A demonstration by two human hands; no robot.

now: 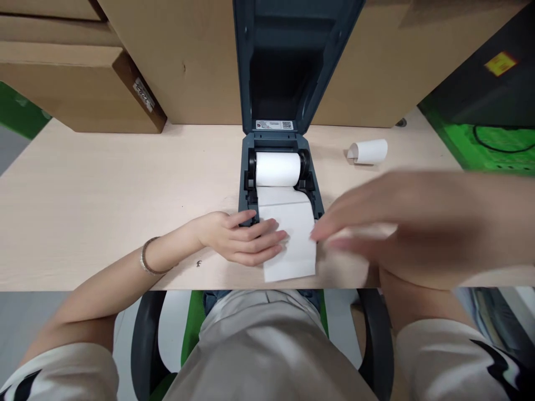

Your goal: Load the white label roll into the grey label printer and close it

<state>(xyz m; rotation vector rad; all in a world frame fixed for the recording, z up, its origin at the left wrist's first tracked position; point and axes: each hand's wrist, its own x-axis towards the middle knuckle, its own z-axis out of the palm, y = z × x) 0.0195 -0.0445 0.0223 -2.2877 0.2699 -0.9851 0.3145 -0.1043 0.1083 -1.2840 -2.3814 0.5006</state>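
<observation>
My left hand rests palm down with its fingers stretched out on the white label strip, near the front of the label printer. My right hand is smeared by motion at the right edge of the strip. Its fingertips are close to the paper, but I cannot tell if they touch or pinch it. The white label roll sits between black holders in the printer. From the roll the strip runs out over the front. The printer lid stands raised.
A curled piece of white paper lies right of the printer. Cardboard boxes stand at the back left, behind the table. A green crate and a dark box are at the right. Chair armrests flank my body.
</observation>
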